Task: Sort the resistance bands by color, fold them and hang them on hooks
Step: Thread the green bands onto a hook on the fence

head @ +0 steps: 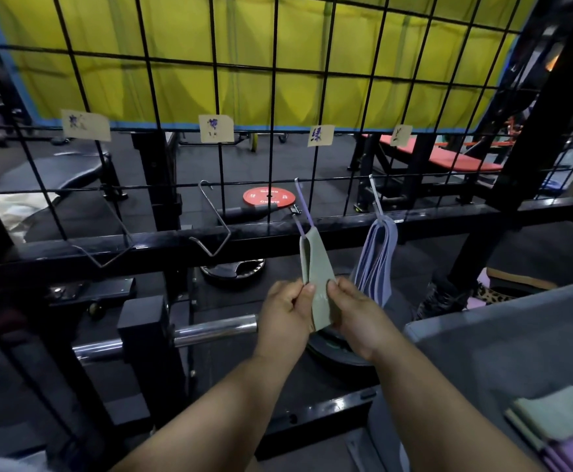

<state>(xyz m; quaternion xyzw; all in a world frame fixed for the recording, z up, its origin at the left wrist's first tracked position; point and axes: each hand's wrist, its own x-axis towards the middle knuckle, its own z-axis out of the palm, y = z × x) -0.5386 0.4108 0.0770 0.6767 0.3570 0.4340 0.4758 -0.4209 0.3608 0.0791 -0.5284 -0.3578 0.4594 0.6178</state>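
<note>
Grid panel (312, 80) upright, above and beyond both hands; yellow curtain (278, 46) behind it. Grey bench (516, 352) just right of right forearm. Four wire hooks hung on grid, each under a paper label.

Progress, judged from layout:
- Far-right hook (375, 199), up and right of right hand: several blue bands (378, 260) draped, hanging just beside right hand. Looks done or near done.
- Third hook (302, 206), straight above hands: green band (315, 264) looped over it, lower end between both hands. Hanging step in hand, being straightened or folded.
- Second hook (215, 226), up and left of left hand: bare.
- First hook (108, 240), far left of left hand: bare.
- Stack (557, 424) on bench, low and right of right forearm: green folded band on top, purple at edge. Unsorted remainder. Roughly half left, by estimate.

Hands:
- Left hand (285, 315): closed in pinch, thumb and fingers on left edge of green band.
- Right hand (356, 318): closed in pinch on right edge of same band.

Writing:
- Third label (320, 135): single character, reads as "green" in Chinese.
- Fourth label (401, 135): character partly legible, unsure.
- First label (86, 125), second label (216, 128): ink blurred, unreadable.
- Red plate (269, 197) on floor beyond grid: white lettering, too small to read.
</note>
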